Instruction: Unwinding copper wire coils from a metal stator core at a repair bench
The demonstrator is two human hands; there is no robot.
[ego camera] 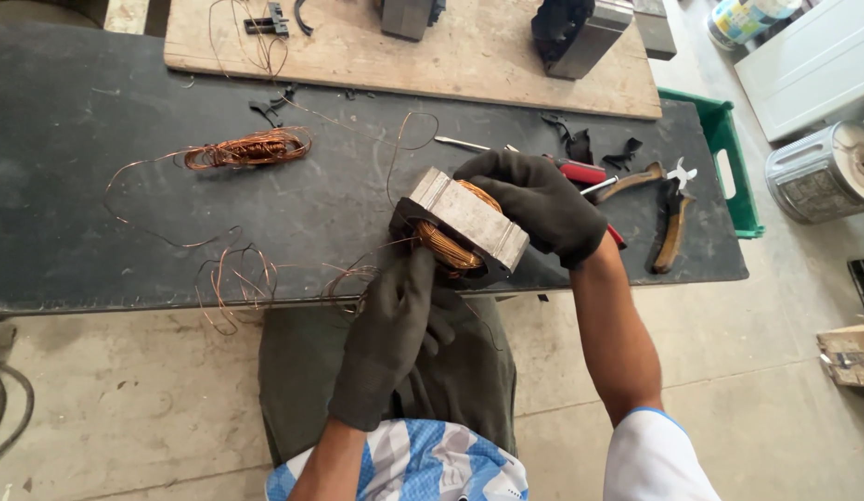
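Right hand (534, 199) grips motor core (464, 223) at worktop (79, 139) edge; left hand (399, 306) pinches its copper winding (446, 249). Wire may snap, or core slip floorward.

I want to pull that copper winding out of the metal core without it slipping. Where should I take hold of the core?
Probably grip the core across its flat steel sides from the far end, as the right hand does. Those faces are broad and bare, and that leaves the near end's exposed winding free for the left hand.
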